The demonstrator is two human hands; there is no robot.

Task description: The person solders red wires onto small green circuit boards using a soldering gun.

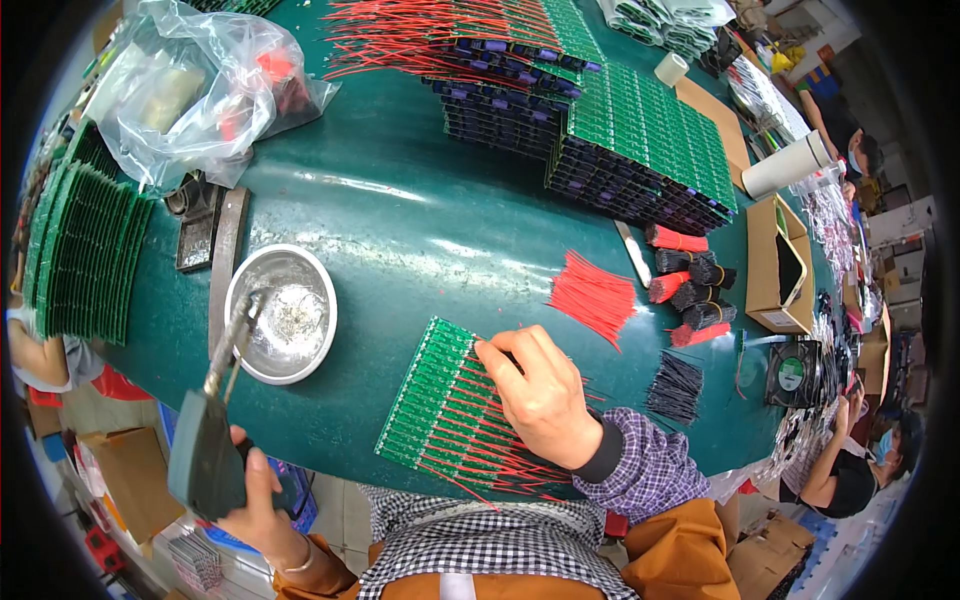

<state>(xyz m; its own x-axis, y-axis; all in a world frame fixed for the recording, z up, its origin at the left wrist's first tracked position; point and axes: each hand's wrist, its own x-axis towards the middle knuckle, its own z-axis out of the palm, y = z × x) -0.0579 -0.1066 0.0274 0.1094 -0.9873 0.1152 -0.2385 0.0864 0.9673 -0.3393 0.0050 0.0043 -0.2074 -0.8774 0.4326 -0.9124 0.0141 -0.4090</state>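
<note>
My left hand (260, 505) is wrapped round the dark green handle of a soldering gun (205, 450). The gun's metal tip reaches over a round white-rimmed bowl (328, 335) with silvery residue inside. A green circuit board panel (425, 395) lies tilted in front of me near the table's edge, with rows of red wires (470, 440) running off it to the right. Over the panel's upper right side, my right hand (540, 390) is closed, thumb and forefinger pinched at the end of a red wire by the board. The palm covers part of the wires.
Loose red wires (597, 298) and black wires (676, 388) lie to the right, below bundled wires (690, 295). Stacked boards (650, 130) fill the back; more boards (90, 240) stand left by a plastic bag (190, 90). An open cardboard box (775, 265) sits right. People work nearby.
</note>
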